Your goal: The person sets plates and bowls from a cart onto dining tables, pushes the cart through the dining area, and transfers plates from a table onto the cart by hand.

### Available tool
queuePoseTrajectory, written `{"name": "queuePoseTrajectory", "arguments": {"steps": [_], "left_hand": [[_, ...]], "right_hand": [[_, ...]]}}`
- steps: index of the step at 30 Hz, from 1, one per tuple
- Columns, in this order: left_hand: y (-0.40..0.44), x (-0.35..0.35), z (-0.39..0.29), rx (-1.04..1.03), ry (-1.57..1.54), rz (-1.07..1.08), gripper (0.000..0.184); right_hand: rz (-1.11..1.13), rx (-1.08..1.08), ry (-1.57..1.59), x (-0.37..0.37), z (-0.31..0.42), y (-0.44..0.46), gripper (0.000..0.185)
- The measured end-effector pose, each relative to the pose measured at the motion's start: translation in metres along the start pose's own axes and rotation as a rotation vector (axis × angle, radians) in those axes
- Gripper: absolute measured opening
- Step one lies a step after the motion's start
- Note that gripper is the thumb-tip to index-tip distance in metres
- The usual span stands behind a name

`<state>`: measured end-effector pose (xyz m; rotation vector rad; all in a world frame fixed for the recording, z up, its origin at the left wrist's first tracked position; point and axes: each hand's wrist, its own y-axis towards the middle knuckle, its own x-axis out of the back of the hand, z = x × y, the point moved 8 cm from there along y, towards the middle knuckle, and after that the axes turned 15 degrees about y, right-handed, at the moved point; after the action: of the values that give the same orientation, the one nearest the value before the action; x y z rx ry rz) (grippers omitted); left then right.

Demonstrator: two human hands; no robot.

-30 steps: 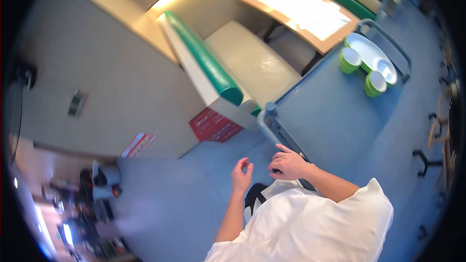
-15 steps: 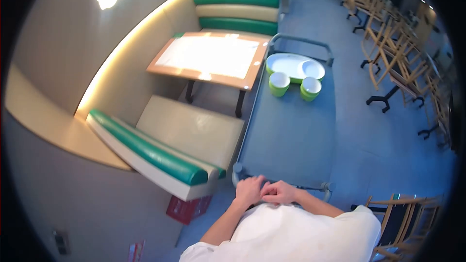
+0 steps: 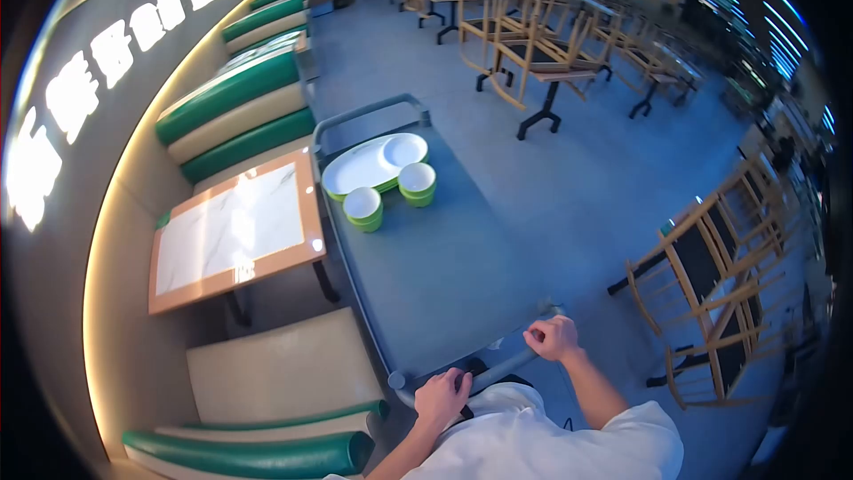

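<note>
Head camera finds our left hand [image 3: 441,402] and right hand [image 3: 554,338] parted at the push handle [image 3: 505,368], no longer bunched together, fingers curled (clasping or not, we cannot tell); that seems better for steering the serving trolley [image 3: 435,276] just before us.

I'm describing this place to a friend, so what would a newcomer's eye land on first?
Probably the glowing white sign on the wall at the picture's upper left. Next, the green-and-white dishes near the far end of the grey cart, with the left hand and right hand at its near end.
</note>
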<state>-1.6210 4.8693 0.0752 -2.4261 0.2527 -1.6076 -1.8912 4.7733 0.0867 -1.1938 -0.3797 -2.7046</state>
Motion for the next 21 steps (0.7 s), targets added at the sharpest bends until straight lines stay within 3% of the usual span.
{"name": "queuePoseTrajectory", "arguments": {"steps": [8,21], "left_hand": [[0.024,-0.033,-0.019,0.041,0.010,0.068,0.038],[0.141,-0.044,-0.025,0.197,0.086,-0.293,0.035]], "right_hand": [[0.094,-0.005,-0.007,-0.004,-0.050,0.017,0.017],[0.134,0.038,0.068,-0.030,-0.126,0.140,0.029]]}}
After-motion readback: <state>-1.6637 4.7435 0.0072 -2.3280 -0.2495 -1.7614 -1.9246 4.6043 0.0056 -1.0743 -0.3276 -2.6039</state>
